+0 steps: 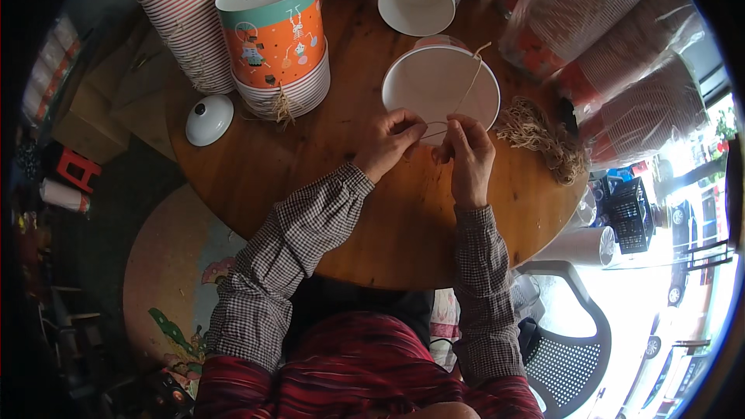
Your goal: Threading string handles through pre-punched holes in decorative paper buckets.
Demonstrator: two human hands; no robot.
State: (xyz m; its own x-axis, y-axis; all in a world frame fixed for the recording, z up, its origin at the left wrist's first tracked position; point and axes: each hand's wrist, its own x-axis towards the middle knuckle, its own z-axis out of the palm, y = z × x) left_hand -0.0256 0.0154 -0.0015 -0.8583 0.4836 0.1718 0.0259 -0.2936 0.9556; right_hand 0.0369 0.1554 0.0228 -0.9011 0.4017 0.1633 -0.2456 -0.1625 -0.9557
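Both my hands meet at the near rim of a white paper bucket (438, 81) that lies tipped with its mouth toward me. My left hand (392, 140) pinches a thin cord (436, 123) between thumb and fingers. Opposite it, my right hand (469, 147) also grips the cord, with its fingers closed. A loose end of the cord rises over the bucket's mouth past its right rim. Right of the bucket lies a tangled bundle of beige cords (543, 136). Whether the cord is attached to the bucket is hidden by my fingers.
An orange and green printed bucket (272, 35) stands upside down on a nested stack at the left. Beside it are a white pot lid (209, 119) and a tall bucket stack (182, 23). Another white bucket (417, 4) lies behind. Plastic-wrapped stacks (644, 116) line the right edge.
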